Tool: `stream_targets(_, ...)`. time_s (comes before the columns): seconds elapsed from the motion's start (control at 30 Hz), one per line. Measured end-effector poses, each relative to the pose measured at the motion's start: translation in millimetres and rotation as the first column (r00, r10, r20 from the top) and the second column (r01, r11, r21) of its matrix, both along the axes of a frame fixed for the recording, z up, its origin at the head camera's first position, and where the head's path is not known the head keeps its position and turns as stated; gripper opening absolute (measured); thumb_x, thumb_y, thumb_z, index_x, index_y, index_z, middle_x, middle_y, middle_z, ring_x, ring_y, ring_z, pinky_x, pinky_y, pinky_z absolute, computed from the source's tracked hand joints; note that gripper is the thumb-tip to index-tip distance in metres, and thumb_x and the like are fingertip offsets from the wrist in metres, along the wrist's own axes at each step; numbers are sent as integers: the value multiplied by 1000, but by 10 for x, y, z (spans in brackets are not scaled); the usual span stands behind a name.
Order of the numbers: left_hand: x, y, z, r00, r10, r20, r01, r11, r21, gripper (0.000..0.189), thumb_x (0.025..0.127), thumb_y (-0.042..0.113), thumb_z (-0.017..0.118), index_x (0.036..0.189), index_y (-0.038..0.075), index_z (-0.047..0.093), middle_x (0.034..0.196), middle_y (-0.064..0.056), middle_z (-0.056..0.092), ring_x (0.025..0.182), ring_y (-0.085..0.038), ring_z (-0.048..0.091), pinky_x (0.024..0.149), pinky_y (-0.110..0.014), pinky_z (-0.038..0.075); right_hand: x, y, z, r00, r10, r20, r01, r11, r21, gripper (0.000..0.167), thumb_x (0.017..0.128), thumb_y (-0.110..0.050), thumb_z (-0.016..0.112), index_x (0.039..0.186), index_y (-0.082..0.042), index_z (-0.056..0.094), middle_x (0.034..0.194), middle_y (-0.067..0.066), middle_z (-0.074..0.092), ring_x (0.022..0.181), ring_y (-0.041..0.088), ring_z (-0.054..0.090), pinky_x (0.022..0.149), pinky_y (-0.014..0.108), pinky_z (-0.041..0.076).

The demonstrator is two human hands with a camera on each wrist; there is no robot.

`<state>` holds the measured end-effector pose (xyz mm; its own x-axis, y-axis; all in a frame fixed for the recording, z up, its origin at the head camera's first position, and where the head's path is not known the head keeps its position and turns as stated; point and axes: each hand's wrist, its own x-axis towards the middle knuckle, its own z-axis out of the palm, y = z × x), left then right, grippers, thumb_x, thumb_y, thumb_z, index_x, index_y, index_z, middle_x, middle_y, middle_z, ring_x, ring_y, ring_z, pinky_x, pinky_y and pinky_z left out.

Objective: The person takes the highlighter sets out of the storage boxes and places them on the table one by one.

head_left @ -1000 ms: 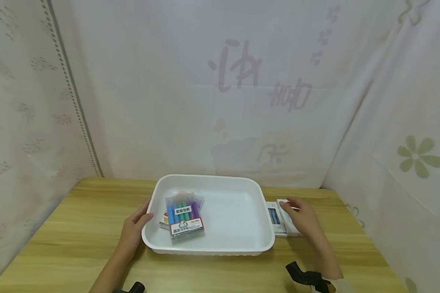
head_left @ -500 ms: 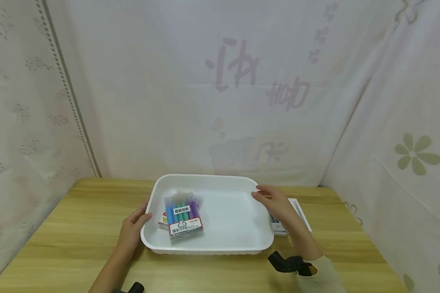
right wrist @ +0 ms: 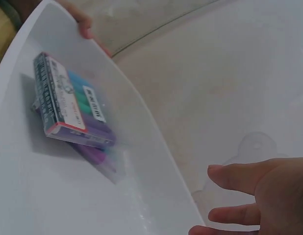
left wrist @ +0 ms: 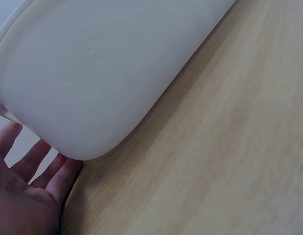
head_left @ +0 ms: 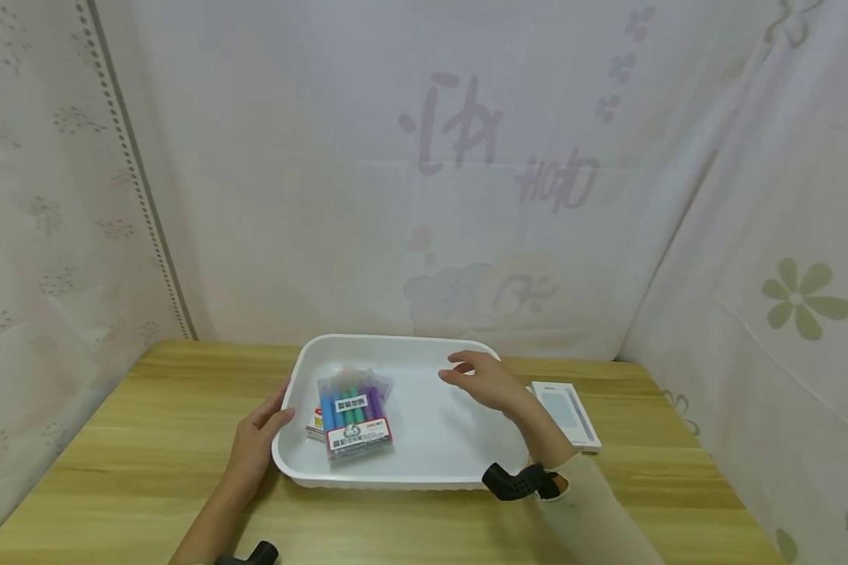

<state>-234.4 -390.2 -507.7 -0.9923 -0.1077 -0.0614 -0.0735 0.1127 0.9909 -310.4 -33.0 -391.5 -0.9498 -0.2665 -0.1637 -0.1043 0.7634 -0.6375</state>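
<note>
A white plastic tray (head_left: 434, 451) sits on the wooden table. My left hand (head_left: 250, 449) grips its left side, the thumb over the rim and the fingers against the outer wall, as the left wrist view shows for the fingers (left wrist: 31, 159). Inside the tray, at the left, a clear pack of highlighters (head_left: 358, 424) in blue, green and purple lies tilted on top of other packs (right wrist: 95, 154), mostly covered. My right hand (head_left: 486, 380) hovers over the tray's right part, fingers extended, holding nothing; the right wrist view shows its thumb and fingers apart.
Right of the tray lies a white flat box (head_left: 567, 416) on the table (head_left: 664, 471); beside it another box is mostly hidden by my right arm and the tray. Patterned cloth (head_left: 325, 196) hangs behind and at both sides.
My right hand has moved left from the white boxes, across the tray's right rim, to above the tray. My left hand has stayed at the left rim.
</note>
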Motion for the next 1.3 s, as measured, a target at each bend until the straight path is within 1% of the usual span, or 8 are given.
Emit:
stream_targets(0.2, 21, -34, 33, 1000, 6, 11, -6, 1000, -1, 55, 103, 28, 55, 156, 21, 41, 164, -2, 35, 154, -27, 29, 91, 0, 40, -138, -248, -51, 997, 37, 69, -36, 999, -16, 58, 97, -39, 65, 141, -2, 57, 126, 18, 69, 106, 32, 71, 84, 41, 59)
stream_targets(0.33, 34, -32, 46, 1000, -6, 8, 6, 1000, 15, 54, 104, 28, 55, 156, 22, 41, 164, -1, 34, 155, -26, 28, 91, -1, 41, -186, -361, -92, 993, 38, 116, -34, 999, -32, 58, 96, -38, 67, 140, -2, 57, 122, 16, 72, 102, 31, 72, 78, 38, 60)
stream_targets(0.47, 36, -33, 44, 1000, -8, 3, 8, 1000, 10, 55, 104, 29, 54, 156, 22, 40, 165, -1, 33, 155, -26, 27, 92, -1, 39, -217, -468, -121, 986, 51, 157, -44, 998, -52, 58, 95, -37, 69, 140, -3, 58, 118, 14, 72, 93, 26, 72, 72, 35, 60)
stream_targets(0.67, 29, -35, 32, 1000, -4, 5, 4, 1000, 2, 56, 103, 31, 55, 156, 21, 40, 165, -1, 33, 155, -26, 26, 95, -1, 37, -219, -656, -165, 978, 64, 199, -57, 998, -41, 60, 93, -37, 71, 141, -4, 55, 115, 13, 71, 85, 22, 71, 64, 35, 61)
stream_targets(0.87, 26, -25, 39, 1000, -5, 7, 4, 1000, 13, 56, 103, 30, 55, 156, 21, 40, 165, -1, 34, 155, -27, 27, 94, -2, 39, -209, -808, -247, 976, 80, 203, -77, 997, -18, 60, 93, -35, 70, 141, -4, 54, 108, 10, 74, 80, 20, 71, 64, 35, 62)
stream_targets(1.0, 17, -13, 30, 1000, -2, 5, 2, 1000, 19, 55, 103, 29, 56, 155, 22, 42, 164, 0, 35, 154, -26, 29, 92, -3, 42, -195, -866, -292, 971, 92, 221, -84, 996, -43, 61, 93, -34, 70, 142, -4, 52, 105, 12, 74, 78, 23, 71, 63, 36, 62)
stream_targets(1.17, 5, 1, 15, 1000, -2, -2, 2, 1000, 28, 55, 102, 27, 57, 155, 20, 43, 163, -1, 36, 154, -26, 30, 92, -3, 42, -171, -922, -350, 962, 101, 253, -84, 994, -76, 62, 94, -34, 70, 144, -4, 50, 104, 16, 74, 76, 25, 73, 60, 36, 62)
stream_targets(1.3, 1, 2, 12, 1000, -10, -4, 10, 1000, 26, 55, 103, 28, 56, 155, 21, 42, 164, -1, 35, 154, -26, 30, 91, -5, 44, -155, -958, -382, 953, 98, 288, -71, 992, -105, 64, 94, -34, 70, 145, -3, 48, 101, 14, 74, 71, 24, 73, 59, 38, 62)
